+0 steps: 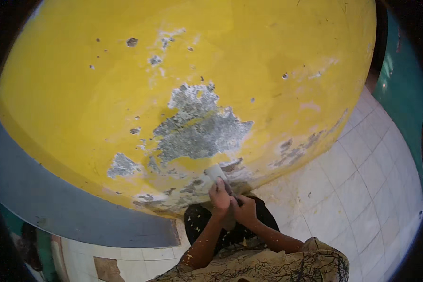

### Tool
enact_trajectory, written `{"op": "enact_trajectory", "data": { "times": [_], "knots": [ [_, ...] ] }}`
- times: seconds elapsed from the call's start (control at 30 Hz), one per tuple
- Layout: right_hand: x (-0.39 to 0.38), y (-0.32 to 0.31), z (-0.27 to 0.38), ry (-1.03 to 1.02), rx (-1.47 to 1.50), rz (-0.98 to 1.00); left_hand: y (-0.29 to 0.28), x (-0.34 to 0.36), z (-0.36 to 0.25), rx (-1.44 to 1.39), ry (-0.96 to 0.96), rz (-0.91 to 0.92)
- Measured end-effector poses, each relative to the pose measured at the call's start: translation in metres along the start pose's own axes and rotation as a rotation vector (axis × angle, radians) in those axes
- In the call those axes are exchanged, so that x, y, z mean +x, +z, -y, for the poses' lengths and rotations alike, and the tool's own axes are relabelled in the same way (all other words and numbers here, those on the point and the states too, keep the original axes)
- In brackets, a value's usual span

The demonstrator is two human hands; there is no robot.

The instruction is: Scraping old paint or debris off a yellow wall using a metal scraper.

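Flat scraper [214,172], long axis pointing up-left toward the yellow wall [277,42], fingers closed around it, left hand [220,198] nearer its tip than right hand [245,210].

A person's left hand [219,198] and right hand [245,209] grip a flat scraper [215,172] against the foot of a peeling yellow wall [127,103], as I watch from afar through the head camera. 1 large gray patch [202,137] lies exposed above the scraper, with smaller ones around it. Yellow flecks [189,256] dot the forearms [205,240]; pale floor tiles [357,192] spread at right.
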State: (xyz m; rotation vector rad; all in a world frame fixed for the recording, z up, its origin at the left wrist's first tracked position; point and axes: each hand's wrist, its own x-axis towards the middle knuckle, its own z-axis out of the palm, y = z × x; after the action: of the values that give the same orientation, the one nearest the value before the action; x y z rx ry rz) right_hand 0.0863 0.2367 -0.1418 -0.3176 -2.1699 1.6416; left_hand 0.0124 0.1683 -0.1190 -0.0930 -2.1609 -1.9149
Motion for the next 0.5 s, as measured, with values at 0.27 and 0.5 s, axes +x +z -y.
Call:
{"op": "enact_trajectory", "data": {
  "times": [0.27, 0.5],
  "knots": [
    [0.006, -0.006, 0.001, -0.013, -0.022, 0.008, 0.0, 0.001, 0.008, 0.008, -0.109, 0.063],
    [0.015, -0.008, -0.007, -0.129, -0.094, 0.024, 0.011, -0.001, 0.011, -0.021, 0.019, -0.021]
  ]
}}
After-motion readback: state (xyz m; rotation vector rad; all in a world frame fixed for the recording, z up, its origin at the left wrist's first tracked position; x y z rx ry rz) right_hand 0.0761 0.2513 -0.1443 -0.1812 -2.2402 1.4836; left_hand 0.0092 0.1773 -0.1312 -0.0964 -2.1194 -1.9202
